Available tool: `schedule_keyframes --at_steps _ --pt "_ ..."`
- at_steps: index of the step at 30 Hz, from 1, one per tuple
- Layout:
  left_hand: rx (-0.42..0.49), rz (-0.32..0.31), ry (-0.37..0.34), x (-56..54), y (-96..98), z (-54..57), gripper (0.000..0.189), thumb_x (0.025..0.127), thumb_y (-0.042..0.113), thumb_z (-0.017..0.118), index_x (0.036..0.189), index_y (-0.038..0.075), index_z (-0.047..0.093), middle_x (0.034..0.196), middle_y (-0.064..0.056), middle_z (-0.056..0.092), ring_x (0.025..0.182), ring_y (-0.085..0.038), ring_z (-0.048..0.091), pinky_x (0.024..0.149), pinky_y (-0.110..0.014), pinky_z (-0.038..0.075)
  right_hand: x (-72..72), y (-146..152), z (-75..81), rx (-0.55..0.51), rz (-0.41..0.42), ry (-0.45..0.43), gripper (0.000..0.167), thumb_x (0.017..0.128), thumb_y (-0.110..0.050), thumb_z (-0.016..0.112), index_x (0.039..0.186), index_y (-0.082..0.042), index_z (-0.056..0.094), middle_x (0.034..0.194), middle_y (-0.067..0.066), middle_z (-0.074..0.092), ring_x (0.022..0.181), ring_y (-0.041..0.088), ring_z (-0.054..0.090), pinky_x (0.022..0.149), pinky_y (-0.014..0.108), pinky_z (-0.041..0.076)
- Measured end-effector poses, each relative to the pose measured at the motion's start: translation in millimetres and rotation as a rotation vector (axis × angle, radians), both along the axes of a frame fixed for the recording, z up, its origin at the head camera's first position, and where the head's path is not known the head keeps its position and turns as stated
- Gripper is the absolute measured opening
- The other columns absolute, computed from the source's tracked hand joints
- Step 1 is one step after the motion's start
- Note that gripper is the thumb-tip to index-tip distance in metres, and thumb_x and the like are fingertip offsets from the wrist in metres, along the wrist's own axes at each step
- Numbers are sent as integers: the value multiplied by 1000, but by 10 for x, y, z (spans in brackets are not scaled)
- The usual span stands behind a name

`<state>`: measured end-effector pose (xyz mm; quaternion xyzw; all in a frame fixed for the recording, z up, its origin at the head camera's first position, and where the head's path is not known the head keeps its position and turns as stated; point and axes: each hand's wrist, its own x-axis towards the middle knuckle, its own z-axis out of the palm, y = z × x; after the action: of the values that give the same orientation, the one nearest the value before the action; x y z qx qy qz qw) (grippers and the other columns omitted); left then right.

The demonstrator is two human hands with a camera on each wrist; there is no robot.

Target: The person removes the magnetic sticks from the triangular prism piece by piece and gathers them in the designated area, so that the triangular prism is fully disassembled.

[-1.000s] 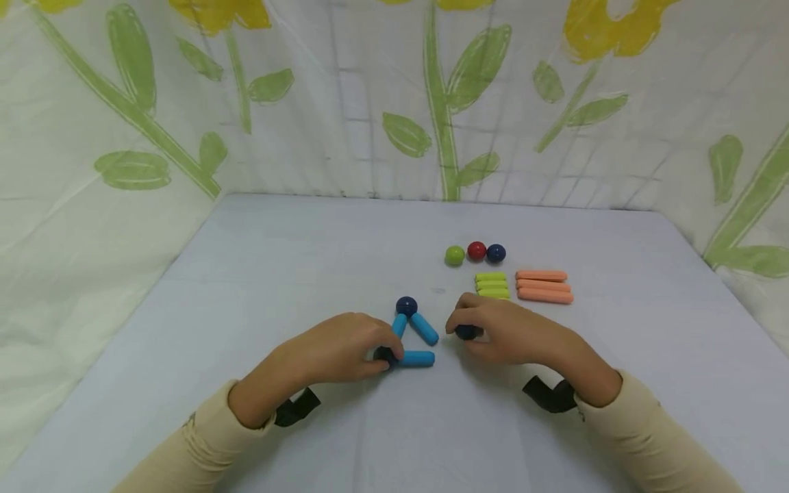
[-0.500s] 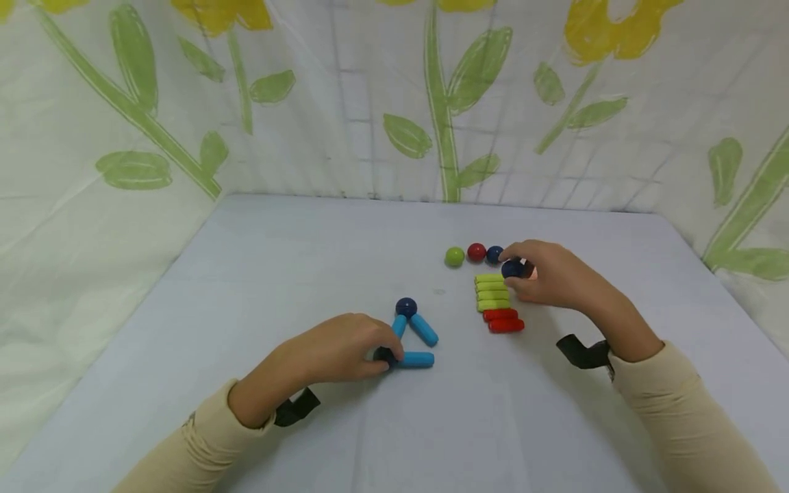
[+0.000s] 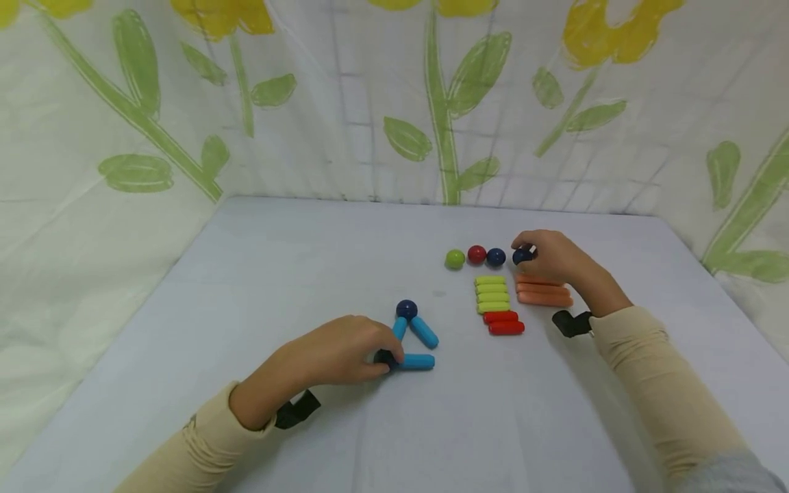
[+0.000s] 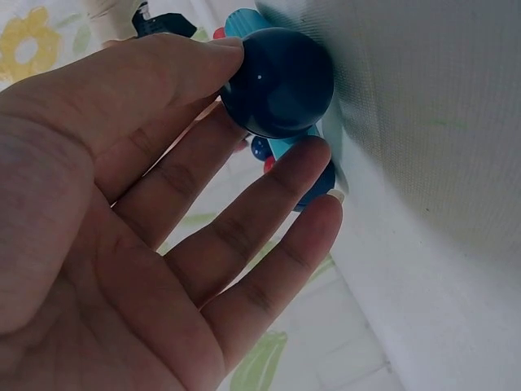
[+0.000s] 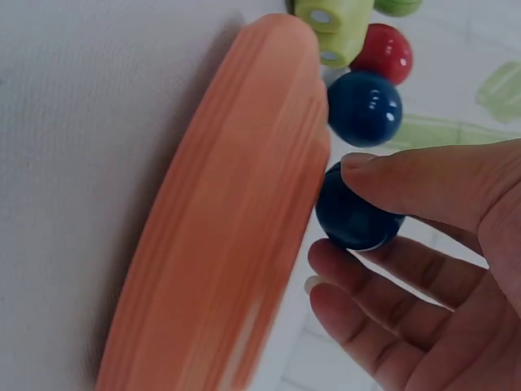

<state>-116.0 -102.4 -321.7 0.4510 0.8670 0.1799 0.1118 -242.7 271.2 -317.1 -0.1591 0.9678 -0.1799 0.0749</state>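
Note:
My left hand [image 3: 345,349] pinches a dark blue ball [image 4: 281,81] between thumb and fingers, low on the table. Two light blue rods meet around it; one rod [image 3: 418,361] points right, and another runs up to a second dark blue ball [image 3: 407,309]. A third light blue rod [image 3: 424,332] slants down from that upper ball. At the back right, my right hand [image 3: 555,257] pinches another dark blue ball [image 5: 358,208] between thumb and fingertips. It is just right of a row with a blue ball [image 3: 496,257], a red ball [image 3: 477,255] and a green ball [image 3: 455,259].
Several yellow-green rods [image 3: 492,294] lie stacked side by side, with red rods [image 3: 505,327] in front. Orange rods [image 3: 544,295] lie to their right, just in front of my right hand. A white curtain with painted flowers [image 3: 296,150] hangs behind the white table [image 3: 277,253].
My right hand has moved away from beside the blue rods to the back right, carrying the dark blue ball to the end of the ball row. My left hand stays in place.

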Motion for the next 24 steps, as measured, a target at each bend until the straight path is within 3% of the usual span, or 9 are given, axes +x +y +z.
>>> schedule_keyframes --at_steps 14,20,24 --pt "-8 3 1 10 12 3 15 88 7 76 102 10 78 101 5 72 96 -6 64 86 -27 52 -34 -24 -83 4 -1 -14 40 85 -2 64 124 5 62 116 25 63 101 36 57 90 55 47" --pt "8 -15 2 10 8 -9 15 88 5 76 102 10 77 101 6 72 98 -6 64 87 -26 52 42 -12 -45 5 -25 -13 43 89 -5 64 130 6 57 126 30 56 105 42 56 89 57 48" --pt "26 -26 -2 18 9 -24 20 89 0 73 104 12 76 107 7 70 102 -6 63 89 -26 51 180 -100 -1 -22 -37 81 35 92 -4 63 126 5 62 127 28 56 110 43 55 90 57 48"
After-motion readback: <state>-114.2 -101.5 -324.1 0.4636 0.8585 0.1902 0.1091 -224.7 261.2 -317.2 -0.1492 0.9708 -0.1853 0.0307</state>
